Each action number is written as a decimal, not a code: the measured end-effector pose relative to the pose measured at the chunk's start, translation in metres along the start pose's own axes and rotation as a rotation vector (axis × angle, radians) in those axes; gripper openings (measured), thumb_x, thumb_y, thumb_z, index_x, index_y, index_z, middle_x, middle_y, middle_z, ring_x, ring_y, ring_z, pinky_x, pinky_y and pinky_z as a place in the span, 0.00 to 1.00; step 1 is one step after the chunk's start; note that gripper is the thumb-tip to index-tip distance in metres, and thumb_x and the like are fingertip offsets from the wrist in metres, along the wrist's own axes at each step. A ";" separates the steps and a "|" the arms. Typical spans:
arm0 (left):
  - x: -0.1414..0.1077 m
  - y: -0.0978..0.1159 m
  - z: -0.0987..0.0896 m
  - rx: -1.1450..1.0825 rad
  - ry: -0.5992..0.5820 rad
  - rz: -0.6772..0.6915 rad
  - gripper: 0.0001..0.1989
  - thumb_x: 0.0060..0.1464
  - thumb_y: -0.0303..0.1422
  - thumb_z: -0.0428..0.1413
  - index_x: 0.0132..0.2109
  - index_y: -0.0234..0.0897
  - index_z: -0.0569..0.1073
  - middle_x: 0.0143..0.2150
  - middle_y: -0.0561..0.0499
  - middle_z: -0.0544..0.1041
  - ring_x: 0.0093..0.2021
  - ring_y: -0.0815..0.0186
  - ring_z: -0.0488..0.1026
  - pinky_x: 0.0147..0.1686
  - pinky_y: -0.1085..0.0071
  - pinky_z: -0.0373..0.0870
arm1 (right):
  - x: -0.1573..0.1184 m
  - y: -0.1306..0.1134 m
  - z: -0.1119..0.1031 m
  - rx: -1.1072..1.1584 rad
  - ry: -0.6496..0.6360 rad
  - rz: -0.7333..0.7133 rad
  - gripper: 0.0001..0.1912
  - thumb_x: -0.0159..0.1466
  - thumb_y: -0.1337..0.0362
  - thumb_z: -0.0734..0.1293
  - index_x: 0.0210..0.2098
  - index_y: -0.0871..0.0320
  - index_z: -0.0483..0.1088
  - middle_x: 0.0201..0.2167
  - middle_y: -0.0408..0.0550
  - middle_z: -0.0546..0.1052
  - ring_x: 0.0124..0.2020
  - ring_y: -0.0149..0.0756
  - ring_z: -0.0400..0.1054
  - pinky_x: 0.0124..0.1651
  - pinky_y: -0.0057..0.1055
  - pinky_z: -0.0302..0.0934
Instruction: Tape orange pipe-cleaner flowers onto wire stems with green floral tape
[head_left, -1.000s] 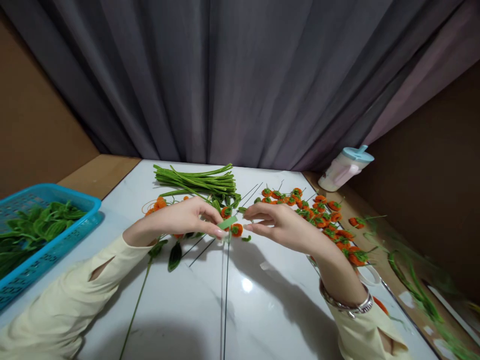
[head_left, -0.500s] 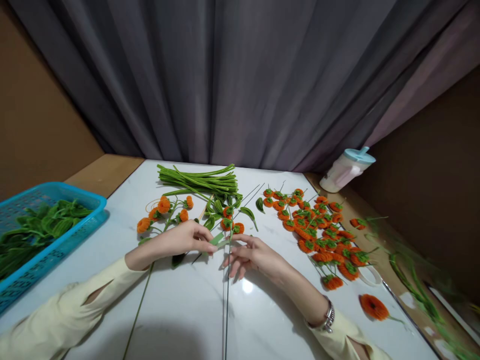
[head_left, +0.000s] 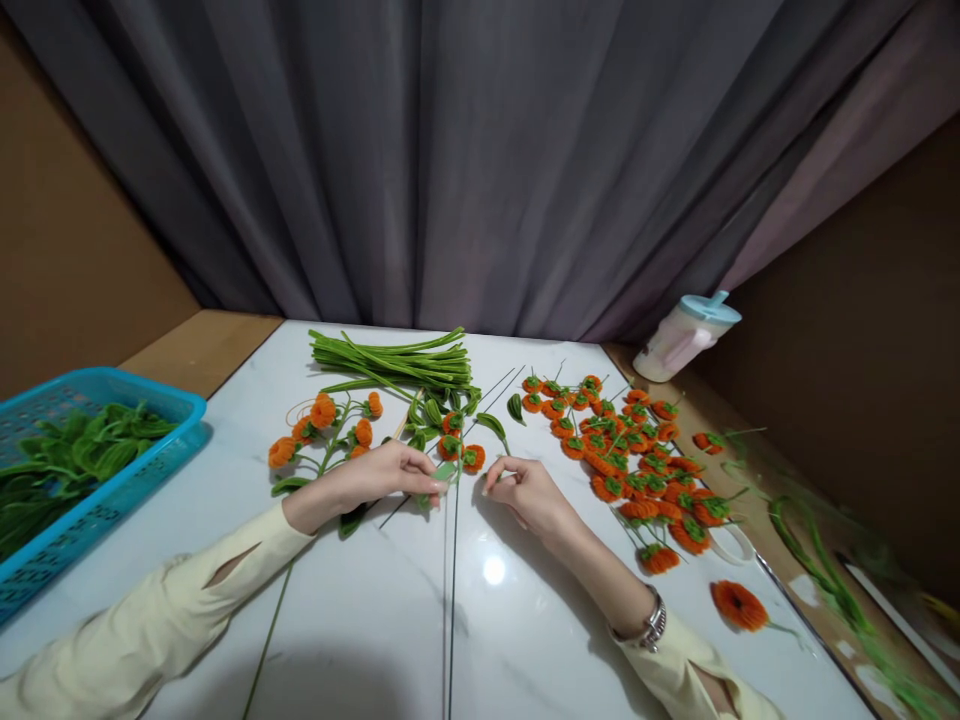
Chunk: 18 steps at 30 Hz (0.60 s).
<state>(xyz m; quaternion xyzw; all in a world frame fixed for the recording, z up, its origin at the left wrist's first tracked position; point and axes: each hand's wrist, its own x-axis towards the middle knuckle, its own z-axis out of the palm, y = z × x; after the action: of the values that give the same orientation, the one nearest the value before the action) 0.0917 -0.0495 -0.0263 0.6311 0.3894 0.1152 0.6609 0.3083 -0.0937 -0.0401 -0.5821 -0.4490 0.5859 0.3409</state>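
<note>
Stem (head_left: 454, 560) between left hand (head_left: 390, 472), pinching green tape (head_left: 446, 470) — and right hand (head_left: 531, 502), curled, grip unclear.

A slender orange-flowered stem (head_left: 454, 560) runs beside green tape (head_left: 445, 471).

Left hand (head_left: 386, 474) pinched, right hand (head_left: 534, 502) curled

We face a dark grey curtain (head_left: 465, 170) (mauve toward the right), flanked by brown walls (head_left: 67, 200); a bright reflection (head_left: 493, 570) gleams on our white table (head_left: 360, 620).
</note>
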 end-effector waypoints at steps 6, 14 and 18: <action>-0.002 0.000 0.000 -0.119 0.025 -0.013 0.15 0.47 0.43 0.61 0.30 0.33 0.77 0.33 0.47 0.79 0.33 0.67 0.71 0.36 0.73 0.66 | -0.005 -0.003 -0.017 -0.023 0.010 -0.056 0.09 0.53 0.67 0.62 0.26 0.61 0.74 0.04 0.33 0.55 0.08 0.23 0.43 0.13 0.24 0.34; -0.003 0.001 -0.001 -0.235 -0.006 -0.068 0.14 0.48 0.42 0.61 0.30 0.33 0.76 0.33 0.47 0.78 0.36 0.67 0.72 0.38 0.72 0.66 | -0.001 -0.006 -0.037 0.018 0.018 -0.043 0.17 0.57 0.60 0.59 0.31 0.64 0.76 0.04 0.35 0.56 0.08 0.24 0.40 0.14 0.25 0.33; -0.004 0.002 -0.002 -0.266 -0.006 -0.072 0.13 0.47 0.41 0.62 0.29 0.34 0.75 0.34 0.49 0.78 0.38 0.66 0.72 0.40 0.73 0.66 | 0.003 -0.008 -0.043 0.065 0.007 0.030 0.27 0.61 0.53 0.54 0.34 0.69 0.75 0.04 0.36 0.54 0.07 0.26 0.40 0.13 0.26 0.32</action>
<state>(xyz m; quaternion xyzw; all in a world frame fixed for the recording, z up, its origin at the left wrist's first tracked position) 0.0884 -0.0508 -0.0224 0.5238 0.3911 0.1403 0.7437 0.3495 -0.0821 -0.0301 -0.5796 -0.4197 0.6031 0.3525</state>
